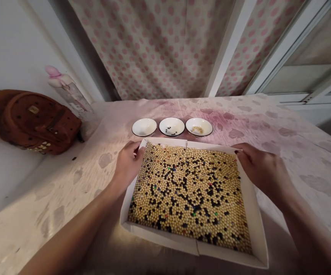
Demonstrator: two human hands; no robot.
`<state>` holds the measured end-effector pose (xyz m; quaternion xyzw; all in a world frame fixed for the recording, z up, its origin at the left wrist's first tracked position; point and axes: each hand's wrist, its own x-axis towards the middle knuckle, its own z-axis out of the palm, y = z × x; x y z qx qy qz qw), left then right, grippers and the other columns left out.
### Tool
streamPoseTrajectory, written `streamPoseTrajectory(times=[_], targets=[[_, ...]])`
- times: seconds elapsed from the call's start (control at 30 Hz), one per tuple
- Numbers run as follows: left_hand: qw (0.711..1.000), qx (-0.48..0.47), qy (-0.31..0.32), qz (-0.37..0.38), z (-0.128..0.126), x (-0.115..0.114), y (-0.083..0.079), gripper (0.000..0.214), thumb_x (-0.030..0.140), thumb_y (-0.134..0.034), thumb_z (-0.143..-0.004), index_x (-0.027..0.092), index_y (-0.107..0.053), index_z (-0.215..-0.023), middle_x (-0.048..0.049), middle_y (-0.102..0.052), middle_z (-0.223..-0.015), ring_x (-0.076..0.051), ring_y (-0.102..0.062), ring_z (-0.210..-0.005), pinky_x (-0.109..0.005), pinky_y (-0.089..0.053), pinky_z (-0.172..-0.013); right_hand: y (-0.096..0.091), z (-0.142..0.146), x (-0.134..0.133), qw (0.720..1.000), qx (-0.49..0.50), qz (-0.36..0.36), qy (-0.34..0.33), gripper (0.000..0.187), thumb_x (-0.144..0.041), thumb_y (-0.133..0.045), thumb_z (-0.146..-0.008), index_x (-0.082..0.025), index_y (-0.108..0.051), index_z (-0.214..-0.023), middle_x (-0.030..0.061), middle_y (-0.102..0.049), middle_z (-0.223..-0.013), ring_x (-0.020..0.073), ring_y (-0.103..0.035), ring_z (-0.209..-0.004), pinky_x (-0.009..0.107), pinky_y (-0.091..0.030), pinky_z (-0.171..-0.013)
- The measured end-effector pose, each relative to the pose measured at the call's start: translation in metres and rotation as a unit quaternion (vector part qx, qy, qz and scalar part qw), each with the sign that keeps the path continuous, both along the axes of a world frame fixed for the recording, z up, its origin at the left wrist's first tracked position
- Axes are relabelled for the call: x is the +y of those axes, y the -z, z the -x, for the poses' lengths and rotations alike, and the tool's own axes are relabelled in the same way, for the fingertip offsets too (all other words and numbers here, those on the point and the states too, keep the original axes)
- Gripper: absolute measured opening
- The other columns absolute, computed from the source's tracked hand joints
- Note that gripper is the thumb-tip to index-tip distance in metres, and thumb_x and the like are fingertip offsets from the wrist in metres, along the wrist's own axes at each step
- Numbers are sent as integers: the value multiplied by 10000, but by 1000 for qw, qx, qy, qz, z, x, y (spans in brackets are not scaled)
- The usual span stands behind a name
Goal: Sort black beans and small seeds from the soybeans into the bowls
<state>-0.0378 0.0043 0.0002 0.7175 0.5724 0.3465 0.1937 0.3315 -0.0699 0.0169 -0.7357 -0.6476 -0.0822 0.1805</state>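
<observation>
A shallow white cardboard box is between my two hands, slightly tilted toward me. Its floor is covered by a layer of small round beads, mostly yellow-gold with many black ones and a few green, red and blue. My left hand grips the box at its far left corner, thumb on the inner side of the wall. At the far right corner my right hand holds the wall the same way. Fingers of both hands are partly hidden behind the cardboard.
Beyond the box stand three white bowls: the left bowl shows no beads, the middle bowl has several black ones, the right bowl yellow ones. A brown backpack and a pink-topped bottle-like object are left on the patterned tablecloth.
</observation>
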Motion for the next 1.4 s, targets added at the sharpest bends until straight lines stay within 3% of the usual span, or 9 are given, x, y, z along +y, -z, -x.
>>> streamPoseTrajectory(times=[0.27,0.47,0.63,0.73,0.87,0.97,1.13,1.23,1.4], targets=[[1000,5,-17,-16,2,-2,-1,274,309,-498,-959,186,-727,-1047,-56,-672,-917,-188,-632,-795,-281,-497,-689,14,-2,8,1000,9,-21,-18,385,-333,-410,-934,-212,-744,-1081,74,-716,-728,236,-652,-624,326,-403,-600],[998,62,-9,17,5,7,15,239,286,-518,-933,186,-731,-980,-50,-699,-913,-189,-638,-778,-295,-500,-735,39,-3,18,999,8,34,-19,388,-328,-397,-961,-228,-737,-1118,67,-733,-752,240,-655,-639,312,-384,-576],[987,153,-13,-50,2,2,10,304,243,-518,-951,200,-685,-1202,-97,-691,-1095,-271,-635,-1029,-409,-521,-935,35,-1,15,998,-21,19,-53,349,-278,-400,-961,-179,-710,-1086,116,-731,-886,271,-672,-770,349,-454,-646],[975,173,68,-125,-14,-13,-5,347,253,-467,-1011,185,-628,-1310,-124,-625,-1314,-292,-542,-1259,-475,-450,-1100,16,11,14,993,7,-41,-114,327,-255,-396,-967,-162,-691,-1073,152,-709,-1024,299,-666,-921,414,-507,-779],[928,233,289,-39,-47,-29,-12,494,367,-361,-1083,208,-404,-1548,-94,-397,-1620,-269,-331,-1508,-482,-316,-1238,-3,39,20,964,108,-4,-243,323,-183,-383,-973,-204,-695,-1058,90,-717,-1012,235,-678,-903,399,-542,-814],[881,291,372,9,-64,-31,-4,627,448,-316,-1088,171,-194,-1637,-96,-137,-1710,-272,-108,-1583,-484,-160,-1295,0,60,25,942,128,29,-308,434,-98,-365,-945,-233,-696,-1191,76,-723,-1107,235,-686,-1016,425,-573,-881],[863,344,368,48,-61,-26,8,728,520,-296,-1080,113,-90,-1647,-115,-4,-1706,-277,0,-1585,-480,-80,-1303,24,70,23,927,68,39,-368,654,-1,-373,-862,-192,-562,-1459,128,-648,-1365,275,-611,-1263,507,-546,-1054],[866,357,344,62,-51,-29,9,734,529,-288,-1079,114,-82,-1648,-120,3,-1702,-283,4,-1584,-488,-86,-1300,36,66,19,918,33,44,-393,652,-3,-379,-861,-119,-526,-1486,173,-543,-1488,311,-508,-1386,544,-498,-1114],[876,347,331,42,-40,-41,14,721,517,-287,-1080,131,-76,-1651,-141,-51,-1702,-302,-27,-1584,-510,-132,-1289,37,69,11,903,39,59,-425,722,7,-405,-842,-157,-460,-1543,134,-460,-1561,297,-457,-1430,538,-459,-1157]])
